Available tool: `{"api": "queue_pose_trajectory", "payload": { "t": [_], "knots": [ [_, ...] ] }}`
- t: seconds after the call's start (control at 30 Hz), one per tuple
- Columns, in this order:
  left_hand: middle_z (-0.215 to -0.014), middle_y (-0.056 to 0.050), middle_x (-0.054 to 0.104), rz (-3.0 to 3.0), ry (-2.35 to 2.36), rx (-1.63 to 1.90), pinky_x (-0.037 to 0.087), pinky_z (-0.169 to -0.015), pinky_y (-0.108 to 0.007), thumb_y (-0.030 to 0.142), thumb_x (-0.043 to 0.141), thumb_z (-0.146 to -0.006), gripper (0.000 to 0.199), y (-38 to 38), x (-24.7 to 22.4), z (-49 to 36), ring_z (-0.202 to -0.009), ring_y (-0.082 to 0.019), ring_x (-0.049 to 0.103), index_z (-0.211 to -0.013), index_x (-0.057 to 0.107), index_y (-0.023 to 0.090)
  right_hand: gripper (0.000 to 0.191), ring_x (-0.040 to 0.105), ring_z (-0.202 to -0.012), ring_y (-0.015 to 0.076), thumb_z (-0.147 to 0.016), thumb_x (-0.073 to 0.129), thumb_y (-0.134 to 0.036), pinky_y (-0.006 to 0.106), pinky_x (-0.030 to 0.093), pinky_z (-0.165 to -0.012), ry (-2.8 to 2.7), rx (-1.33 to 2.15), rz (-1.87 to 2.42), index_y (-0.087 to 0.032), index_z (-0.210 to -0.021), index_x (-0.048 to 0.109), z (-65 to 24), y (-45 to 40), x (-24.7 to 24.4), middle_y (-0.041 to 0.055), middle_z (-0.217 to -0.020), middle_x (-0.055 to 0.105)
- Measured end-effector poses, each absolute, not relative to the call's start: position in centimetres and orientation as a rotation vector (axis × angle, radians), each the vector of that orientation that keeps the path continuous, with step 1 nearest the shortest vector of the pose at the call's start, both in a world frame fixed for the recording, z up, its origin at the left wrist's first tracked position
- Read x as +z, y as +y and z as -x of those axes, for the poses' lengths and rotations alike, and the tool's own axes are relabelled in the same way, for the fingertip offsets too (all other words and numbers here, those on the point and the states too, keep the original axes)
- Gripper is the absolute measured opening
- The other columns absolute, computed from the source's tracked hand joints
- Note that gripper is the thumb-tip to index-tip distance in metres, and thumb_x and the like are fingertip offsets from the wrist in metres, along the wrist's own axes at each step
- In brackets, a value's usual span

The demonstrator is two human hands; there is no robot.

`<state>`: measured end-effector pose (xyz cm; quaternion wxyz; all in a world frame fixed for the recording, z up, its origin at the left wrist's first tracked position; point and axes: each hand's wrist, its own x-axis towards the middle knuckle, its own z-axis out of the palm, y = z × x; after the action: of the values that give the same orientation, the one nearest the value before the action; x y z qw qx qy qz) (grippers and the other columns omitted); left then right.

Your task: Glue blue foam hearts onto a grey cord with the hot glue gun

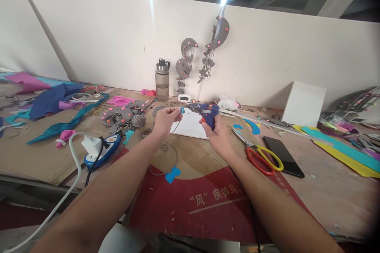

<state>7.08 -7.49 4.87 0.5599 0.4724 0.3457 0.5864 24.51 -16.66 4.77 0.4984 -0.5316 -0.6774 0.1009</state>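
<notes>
My right hand (218, 132) grips a blue hot glue gun (209, 115), its nozzle pointing left. Close to that nozzle, my left hand (168, 121) pinches a small blue cutout (182, 110). A thin grey cord (177, 154) trails from near the left fingers in a loop down to another blue cutout (172, 174) on the cardboard. Beneath both hands lies a white sheet (191, 126). Whether the nozzle touches the held cutout I cannot tell.
Scissors (261, 156) with red and yellow handles and a black phone (283, 156) lie at right. A power strip (103, 152) sits at left near grey felt decorations (121, 116). A water bottle (162, 81) stands by the wall, where crescent hangings (221, 33) hang.
</notes>
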Motion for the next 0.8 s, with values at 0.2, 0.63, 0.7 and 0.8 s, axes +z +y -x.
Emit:
{"api": "queue_pose_trajectory", "payload": {
  "t": [0.2,0.63,0.7,0.8],
  "knots": [
    [-0.061,-0.002,0.062,-1.119,0.803,1.404,0.052,-0.063,-0.026,0.025,0.073,-0.070,0.017,-7.65,4.99,-7.25,-0.056,-0.009,0.058,-0.070,0.066,0.010,0.042,0.061,-0.107,0.0278,-0.093,0.045,-0.039,0.042,0.048,-0.091,-1.689,0.157,1.360,-0.022,-0.131,0.042,-24.01,-17.21,5.18,0.0113,-0.119,0.064],
    [-0.058,-0.001,0.062,-1.160,0.806,1.444,0.050,-0.059,-0.026,0.027,0.076,-0.065,0.018,-7.45,4.69,-7.51,-0.052,-0.010,0.058,-0.068,0.066,0.012,0.038,0.060,-0.107,0.0280,-0.092,0.044,-0.034,0.041,0.048,-0.090,-1.705,0.105,1.443,-0.021,-0.128,0.041,-23.65,-17.31,5.01,0.0129,-0.119,0.064],
    [-0.058,-0.001,0.063,-1.174,0.813,1.439,0.050,-0.059,-0.025,0.026,0.074,-0.066,0.017,-7.51,4.71,-7.47,-0.052,-0.010,0.058,-0.068,0.066,0.012,0.038,0.061,-0.106,0.0282,-0.092,0.044,-0.034,0.041,0.048,-0.089,-1.707,0.102,1.451,-0.021,-0.128,0.041,-23.61,-17.37,5.04,0.0132,-0.118,0.064],
    [-0.059,-0.001,0.063,-1.181,0.800,1.446,0.050,-0.059,-0.025,0.028,0.074,-0.067,0.018,-7.42,4.49,-7.44,-0.053,-0.010,0.058,-0.069,0.066,0.012,0.037,0.060,-0.108,0.0286,-0.092,0.043,-0.034,0.041,0.048,-0.089,-1.696,0.088,1.459,-0.021,-0.127,0.041,-23.59,-17.41,5.10,0.0138,-0.119,0.064]
  ]
}}
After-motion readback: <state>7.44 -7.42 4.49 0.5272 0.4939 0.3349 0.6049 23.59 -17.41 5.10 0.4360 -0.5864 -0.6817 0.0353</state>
